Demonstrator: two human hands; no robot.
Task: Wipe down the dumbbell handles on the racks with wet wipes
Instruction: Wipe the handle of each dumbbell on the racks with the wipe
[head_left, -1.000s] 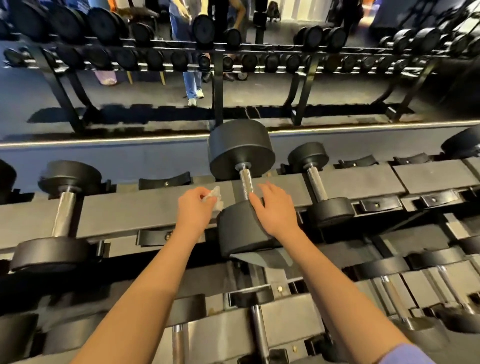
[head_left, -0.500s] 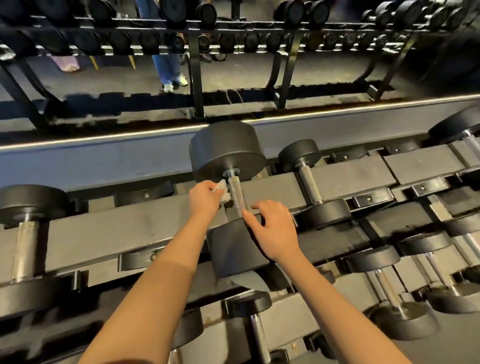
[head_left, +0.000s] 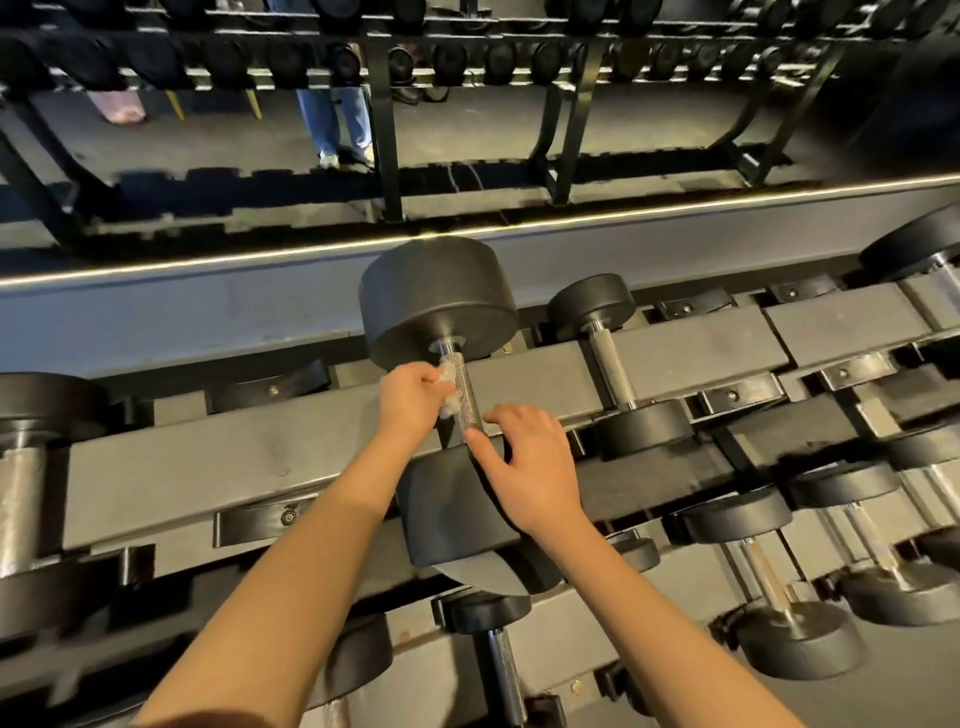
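A large black dumbbell (head_left: 439, 296) lies on the top tier of the rack (head_left: 234, 457), its knurled steel handle (head_left: 464, 392) pointing toward me. My left hand (head_left: 413, 397) pinches a crumpled white wet wipe (head_left: 448, 387) and presses it against the left side of that handle. My right hand (head_left: 530, 462) rests with spread fingers on the near head (head_left: 452, 514) of the same dumbbell, fingertips at the handle's lower end.
A smaller dumbbell (head_left: 613, 364) sits just to the right, another (head_left: 31, 467) at far left. More dumbbells (head_left: 779, 582) fill the lower tiers. A mirror behind the rack reflects other racks and a person's legs (head_left: 335, 124).
My left hand has carried the wipe from beside the near head up onto the handle. My right hand stays on the near head. The view has tilted down and closer.
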